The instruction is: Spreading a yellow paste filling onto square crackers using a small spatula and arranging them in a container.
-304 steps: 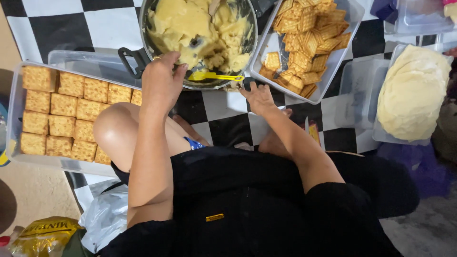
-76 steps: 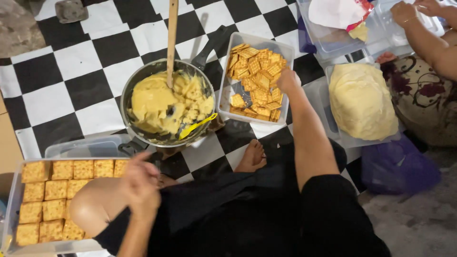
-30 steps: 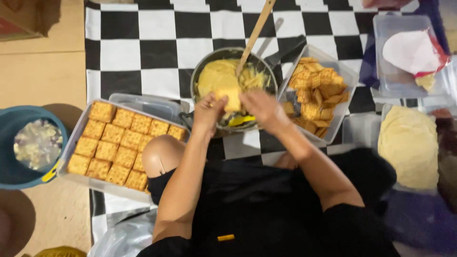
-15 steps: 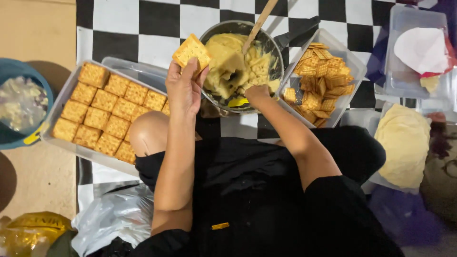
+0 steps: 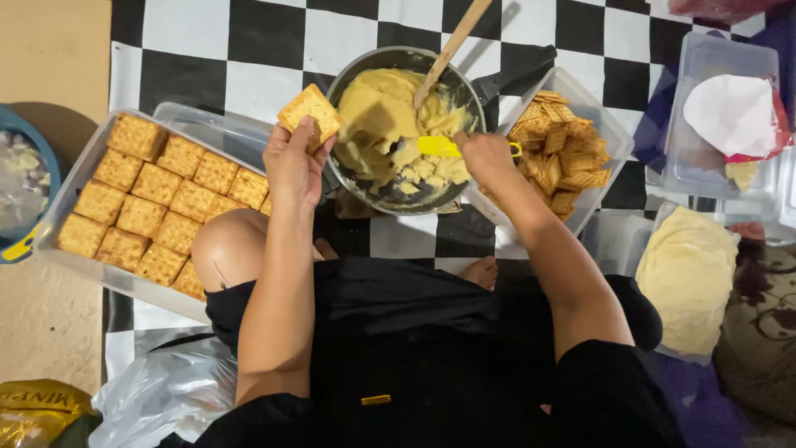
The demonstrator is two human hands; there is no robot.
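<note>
My left hand [image 5: 292, 166] holds a square cracker [image 5: 310, 111] upright beside the pan's left rim. My right hand [image 5: 485, 155] grips a yellow spatula [image 5: 439, 147] whose blade lies in the yellow custard inside the dark pan [image 5: 358, 192]. A wooden spoon [image 5: 452, 48] leans in the pan, its handle pointing up and right. To the left, a clear tray [image 5: 54, 253] holds rows of filled crackers [image 5: 156, 212]. A second clear tray [image 5: 604, 129] to the right of the pan holds loose plain crackers [image 5: 557, 158].
I sit on a black-and-white checked mat [image 5: 215, 41]. A blue bowl [image 5: 21, 187] stands at the far left. Clear tubs [image 5: 730, 108] and a tub of pale dough [image 5: 686, 278] are at the right. Plastic bags [image 5: 157, 390] lie at lower left.
My left hand has kept the cracker raised near the pan's left rim. My right hand has shifted with the yellow spatula into the custard. The view has moved closer.
</note>
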